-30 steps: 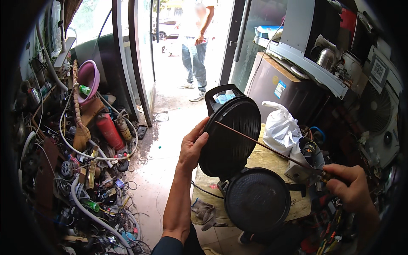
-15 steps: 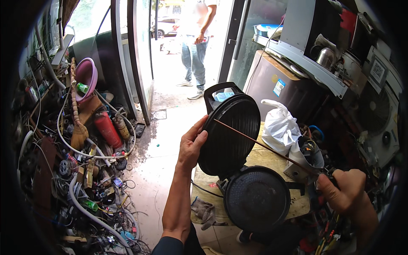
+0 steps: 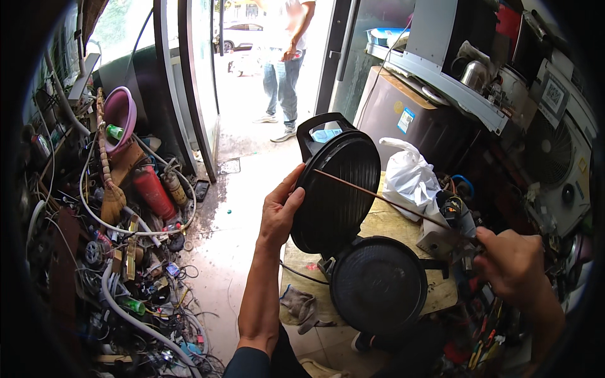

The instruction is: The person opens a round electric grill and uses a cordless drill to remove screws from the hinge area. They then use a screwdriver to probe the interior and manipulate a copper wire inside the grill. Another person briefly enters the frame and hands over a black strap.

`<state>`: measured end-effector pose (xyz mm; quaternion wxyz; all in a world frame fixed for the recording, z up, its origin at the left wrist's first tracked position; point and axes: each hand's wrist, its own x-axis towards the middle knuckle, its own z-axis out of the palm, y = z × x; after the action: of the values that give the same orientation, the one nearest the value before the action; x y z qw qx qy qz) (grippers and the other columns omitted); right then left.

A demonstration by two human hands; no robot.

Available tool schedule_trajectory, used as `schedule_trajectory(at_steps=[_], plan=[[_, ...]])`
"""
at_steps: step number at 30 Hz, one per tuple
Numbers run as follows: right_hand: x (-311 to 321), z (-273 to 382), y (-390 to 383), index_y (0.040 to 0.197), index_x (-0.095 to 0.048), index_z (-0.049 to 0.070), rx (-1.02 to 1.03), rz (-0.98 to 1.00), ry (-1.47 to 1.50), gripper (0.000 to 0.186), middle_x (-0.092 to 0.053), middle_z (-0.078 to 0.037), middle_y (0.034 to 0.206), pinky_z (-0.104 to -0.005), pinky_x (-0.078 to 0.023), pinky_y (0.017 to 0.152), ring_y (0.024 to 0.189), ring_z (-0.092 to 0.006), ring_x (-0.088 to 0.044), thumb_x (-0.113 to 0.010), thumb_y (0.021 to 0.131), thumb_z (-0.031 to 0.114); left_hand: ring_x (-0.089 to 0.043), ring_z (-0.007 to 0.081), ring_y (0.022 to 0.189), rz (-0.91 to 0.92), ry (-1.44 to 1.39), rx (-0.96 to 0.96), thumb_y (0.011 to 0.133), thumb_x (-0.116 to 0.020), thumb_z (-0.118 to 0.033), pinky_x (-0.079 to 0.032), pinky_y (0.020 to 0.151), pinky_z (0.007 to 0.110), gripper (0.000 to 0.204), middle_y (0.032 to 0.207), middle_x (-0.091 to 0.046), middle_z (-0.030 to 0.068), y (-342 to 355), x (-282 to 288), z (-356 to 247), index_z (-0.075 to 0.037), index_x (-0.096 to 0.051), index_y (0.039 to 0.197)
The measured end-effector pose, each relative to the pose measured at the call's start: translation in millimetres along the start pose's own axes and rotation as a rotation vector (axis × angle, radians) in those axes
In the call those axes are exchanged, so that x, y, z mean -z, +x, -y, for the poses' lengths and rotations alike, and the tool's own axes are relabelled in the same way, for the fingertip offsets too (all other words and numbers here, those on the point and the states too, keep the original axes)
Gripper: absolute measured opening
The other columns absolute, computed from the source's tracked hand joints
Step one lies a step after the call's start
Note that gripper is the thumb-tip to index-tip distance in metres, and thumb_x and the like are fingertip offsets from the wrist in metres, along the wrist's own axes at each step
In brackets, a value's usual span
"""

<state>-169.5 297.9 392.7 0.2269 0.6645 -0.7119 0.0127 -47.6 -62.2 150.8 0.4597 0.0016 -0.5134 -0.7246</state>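
An electric griddle stands open on a wooden board, its round black lower plate (image 3: 378, 283) facing up. Its ridged lid (image 3: 340, 189) is tilted upright on the hinge. My left hand (image 3: 281, 211) is closed on the lid's left edge, thumb on the inner side. A long thin brown rod (image 3: 384, 200) slants across the lid, its far tip at the lid's inner left rim near my left fingers. Around the near end of the rod my right hand (image 3: 510, 264) is closed; its grip end is hidden in my fingers.
A white plastic bag (image 3: 408, 176) and a pale container of tools (image 3: 441, 233) sit on the wooden board (image 3: 441, 299). A grey glove (image 3: 299, 305) lies at its front left. Cables and parts (image 3: 151, 302) cover the left floor. A person (image 3: 282, 69) stands beyond the doorway.
The whole view has shifted slightly. My right hand has moved a little relative to the griddle, still holding the rod. My left hand keeps its grip on the lid.
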Motion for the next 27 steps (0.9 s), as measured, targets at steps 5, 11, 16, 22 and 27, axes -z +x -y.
schedule_trajectory(at_steps=[5,11,16,22,27], plan=[[3.7,-4.6,-0.8,0.120,-0.069,0.000,0.132,-0.204,-0.035,0.053,-0.066,-0.011,0.084,-0.0281,-0.041,0.044,0.054,-0.0200,-0.061,-0.084,0.080,0.032,-0.062,0.0135,0.118,-0.012,0.018,-0.015,0.102,-0.057,-0.006,-0.047,0.104,0.027,0.050,0.132,-0.066,0.0132,0.7,-2.0,0.9,0.000,-0.048,0.151],[14.7,-8.7,-6.6,0.122,-0.064,-0.007,-0.837,0.007,1.353,0.061,-0.073,-0.013,0.089,-0.0228,-0.040,0.044,0.059,-0.0102,-0.061,-0.068,0.095,0.048,-0.062,0.0132,0.116,-0.009,0.050,-0.031,0.102,-0.057,-0.007,-0.047,0.103,0.026,0.050,0.131,-0.067,0.0135,0.0,-4.1,-0.3,0.001,-0.048,0.151],[-3.4,-2.4,-9.4,0.118,-0.067,-0.004,-0.233,0.038,0.421,0.040,-0.072,-0.013,0.087,-0.0278,-0.044,0.046,0.055,-0.0179,-0.060,-0.076,0.091,0.024,-0.062,0.0131,0.115,0.008,0.039,-0.025,0.103,-0.057,-0.008,-0.048,0.102,0.027,0.050,0.130,-0.067,0.0134,0.0,-1.1,-2.9,0.000,-0.048,0.151],[-8.8,-5.2,-7.9,0.110,-0.068,0.001,0.168,-0.304,0.088,0.044,-0.068,-0.012,0.088,-0.0295,-0.047,0.051,0.064,-0.0230,-0.065,-0.084,0.084,0.033,-0.063,0.0126,0.113,0.002,0.014,-0.036,0.103,-0.057,-0.007,-0.048,0.101,0.026,0.049,0.128,-0.068,0.0123,1.7,-6.2,-2.0,0.000,-0.048,0.151],[-14.8,1.6,-18.9,0.129,-0.058,-0.002,-0.723,-0.335,1.257,0.071,-0.071,-0.010,0.086,-0.0203,-0.050,0.054,0.070,-0.0103,-0.068,-0.058,0.098,0.062,-0.063,0.0124,0.113,0.007,0.032,-0.028,0.103,-0.056,-0.006,-0.049,0.100,0.026,0.050,0.129,-0.068,0.0122,-1.7,-2.8,-2.1,0.000,-0.047,0.151]])
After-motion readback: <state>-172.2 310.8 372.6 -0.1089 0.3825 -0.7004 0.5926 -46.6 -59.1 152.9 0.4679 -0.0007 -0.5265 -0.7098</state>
